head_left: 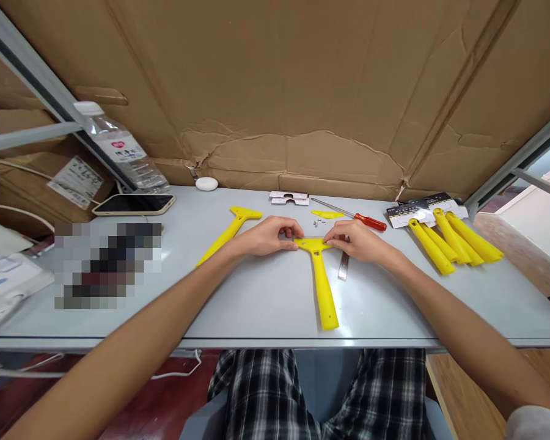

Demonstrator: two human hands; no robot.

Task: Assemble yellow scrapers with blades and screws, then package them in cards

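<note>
A yellow scraper lies in front of me with its handle toward the table's front edge. A thin metal blade runs along its wide head. My left hand pinches the left end of blade and head; my right hand pinches the right end. Partly under my right hand is a flat metal strip. Beyond the hands are a small yellow piece, some tiny screws and a screwdriver with a red handle. Another yellow scraper rests left of my left hand.
Several yellow scrapers with black-and-white cards lie at the right. White card packets and a white oval object sit at the back. A phone and bottle are at the left, before the cardboard.
</note>
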